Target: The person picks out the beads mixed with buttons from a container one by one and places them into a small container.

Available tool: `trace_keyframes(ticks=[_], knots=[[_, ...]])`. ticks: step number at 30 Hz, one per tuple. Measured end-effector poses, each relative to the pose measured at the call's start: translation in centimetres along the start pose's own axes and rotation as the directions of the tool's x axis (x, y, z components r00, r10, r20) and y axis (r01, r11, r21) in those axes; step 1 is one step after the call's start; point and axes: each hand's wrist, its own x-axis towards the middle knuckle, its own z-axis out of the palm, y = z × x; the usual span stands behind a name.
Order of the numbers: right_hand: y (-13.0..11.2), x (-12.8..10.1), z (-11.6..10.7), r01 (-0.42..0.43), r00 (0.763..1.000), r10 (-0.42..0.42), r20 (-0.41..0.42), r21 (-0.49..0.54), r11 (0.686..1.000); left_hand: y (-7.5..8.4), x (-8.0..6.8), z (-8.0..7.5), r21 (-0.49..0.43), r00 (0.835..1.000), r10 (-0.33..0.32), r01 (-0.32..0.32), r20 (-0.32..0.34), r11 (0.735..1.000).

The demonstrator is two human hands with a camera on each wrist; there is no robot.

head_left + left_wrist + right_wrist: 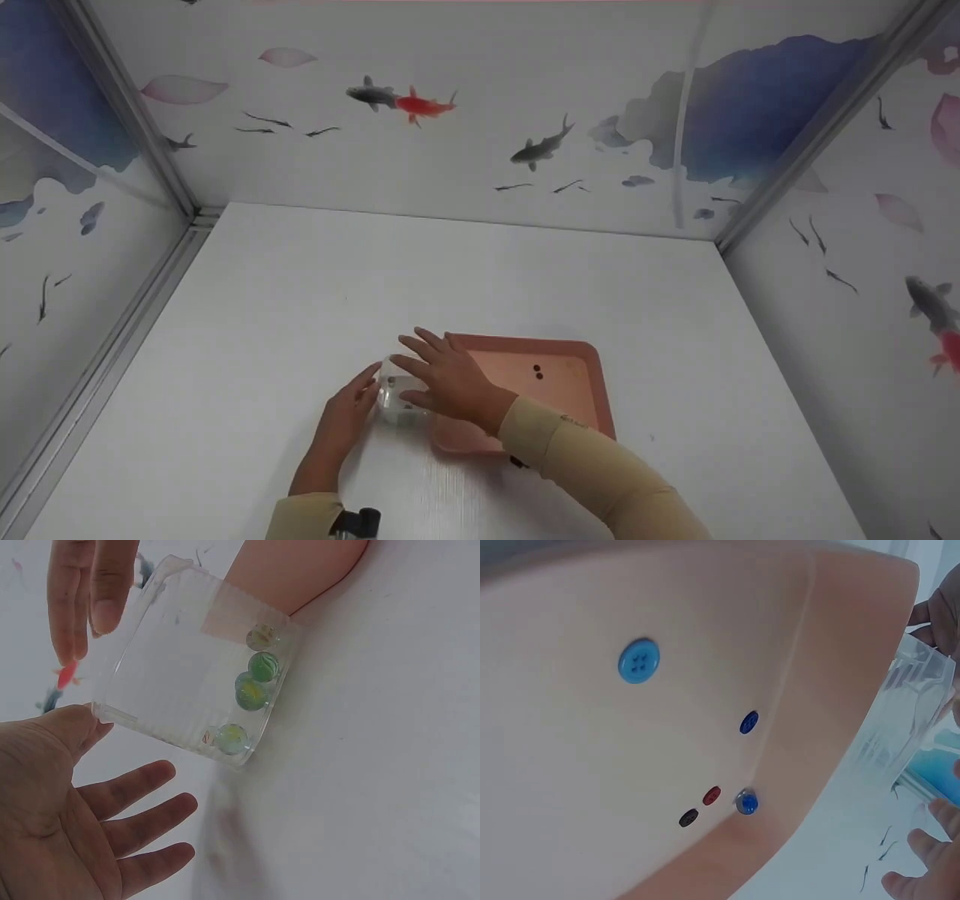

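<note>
A clear plastic box stands on the white table against the left edge of a pink tray. In the left wrist view the box holds several green and yellow marbles along one wall. My left hand is at the box's left side, palm open, fingers straight, its thumb side against the box's corner. My right hand hovers over the box's top with its fingers spread and straight, by the rim. The tray carries a light blue button and several small dark ones.
The white table is walled in on three sides by panels painted with fish. Metal posts stand in both back corners. The clear box shows at the tray's edge in the right wrist view.
</note>
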Motion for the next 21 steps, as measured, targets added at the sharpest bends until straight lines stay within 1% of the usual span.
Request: trace_keyframes(ticks=[4,12,21], knots=[[0.2,-0.1,-0.2,-0.032,0.999,0.031,0.035,0.031,0.999,0.1,0.0,0.0,0.002,1.0,0.003,-0.003,0.0,1.0],[0.5,-0.3,-0.7,-0.092,0.993,0.085,0.085,0.079,0.993,0.1,0.1,0.0,0.01,1.0,-0.017,0.017,0.001,1.0],[1.1,-0.5,-1.1,-0.133,0.989,0.128,0.08,0.065,0.989,0.0,0.0,-0.1,0.03,1.0,-0.001,0.001,0.001,1.0]])
